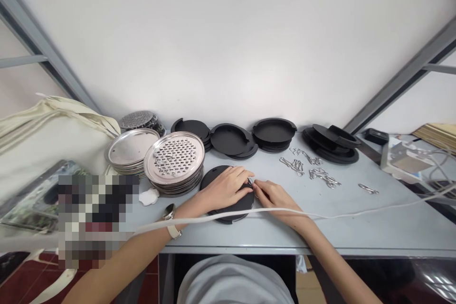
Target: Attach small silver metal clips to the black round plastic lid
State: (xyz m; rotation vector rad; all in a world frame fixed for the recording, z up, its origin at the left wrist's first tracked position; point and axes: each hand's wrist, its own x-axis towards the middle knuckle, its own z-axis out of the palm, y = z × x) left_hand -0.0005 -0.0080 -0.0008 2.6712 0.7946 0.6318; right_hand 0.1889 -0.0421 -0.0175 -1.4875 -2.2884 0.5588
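A round black plastic disc with a raised rim lies on the table in front of me. Across its top rests my left hand, fingers stretched out and thumb apart, with the tips near the disc's right edge. At that edge, my right hand pinches a small bent metal wire clip between thumb and fingers. Part of the clip is hidden by the fingertips. To the right lie loose wire clips of the same shiny metal.
Stacked metal grater discs and plain metal discs stand at left. Black discs line the wall. A white cable crosses in front of my hands. A cream bag sits left, a metal-topped device right.
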